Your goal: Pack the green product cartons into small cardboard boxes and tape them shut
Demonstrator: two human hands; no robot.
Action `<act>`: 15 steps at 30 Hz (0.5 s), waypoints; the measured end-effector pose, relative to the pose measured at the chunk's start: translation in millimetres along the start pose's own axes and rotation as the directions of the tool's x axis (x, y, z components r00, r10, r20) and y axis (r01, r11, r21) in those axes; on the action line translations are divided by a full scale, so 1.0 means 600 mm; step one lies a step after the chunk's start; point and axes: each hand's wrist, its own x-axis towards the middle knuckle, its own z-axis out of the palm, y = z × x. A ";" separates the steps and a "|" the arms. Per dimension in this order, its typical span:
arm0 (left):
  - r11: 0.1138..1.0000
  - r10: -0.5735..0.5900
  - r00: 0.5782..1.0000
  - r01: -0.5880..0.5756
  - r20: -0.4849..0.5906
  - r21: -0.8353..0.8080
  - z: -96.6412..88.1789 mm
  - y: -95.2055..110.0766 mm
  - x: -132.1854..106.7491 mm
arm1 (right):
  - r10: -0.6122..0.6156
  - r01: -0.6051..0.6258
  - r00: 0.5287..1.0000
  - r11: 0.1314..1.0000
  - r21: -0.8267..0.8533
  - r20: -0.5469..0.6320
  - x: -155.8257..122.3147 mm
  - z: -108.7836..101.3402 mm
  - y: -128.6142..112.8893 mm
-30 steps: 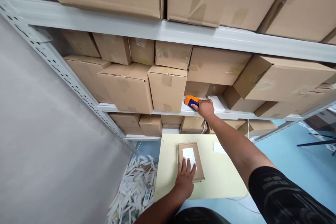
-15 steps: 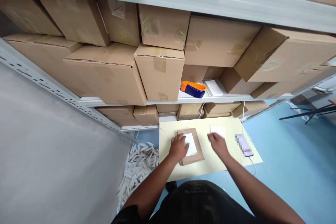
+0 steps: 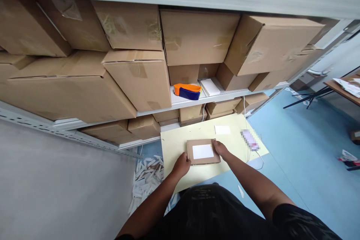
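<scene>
A flat brown cardboard parcel (image 3: 203, 152) with a white label lies on a pale yellow table (image 3: 174, 146). My left hand (image 3: 182, 165) grips its left end and my right hand (image 3: 220, 148) grips its right end, fingers curled on the edges. An orange and blue tape dispenser (image 3: 188, 91) rests on the grey shelf (image 3: 180, 101) behind the table, beside a white box (image 3: 210, 87).
Large cardboard boxes (image 3: 135, 78) fill the shelving in front. On the table lie a white card (image 3: 222, 130) and a phone (image 3: 249, 140) with a cable. White paper strips (image 3: 146, 176) litter the blue floor at left. A grey wall is on the left.
My right hand left the tape dispenser on the shelf and came down to the parcel's right end. My left hand shifted from the parcel's top to its left end. The view swung left.
</scene>
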 end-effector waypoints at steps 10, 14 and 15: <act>0.946 -0.113 0.993 0.120 0.039 -0.302 -0.011 0.043 0.063 | -0.080 0.079 0.997 0.991 -0.104 -0.006 0.019 -0.032 -0.036; 0.890 -0.064 0.989 -0.006 -0.136 -0.457 0.022 0.054 0.030 | -0.334 0.329 0.939 0.942 -0.069 -0.079 -0.016 -0.069 -0.005; 0.874 -0.054 0.982 -0.041 -0.182 -0.483 0.035 0.056 0.020 | -0.394 0.392 0.915 0.919 -0.033 -0.087 -0.025 -0.077 0.009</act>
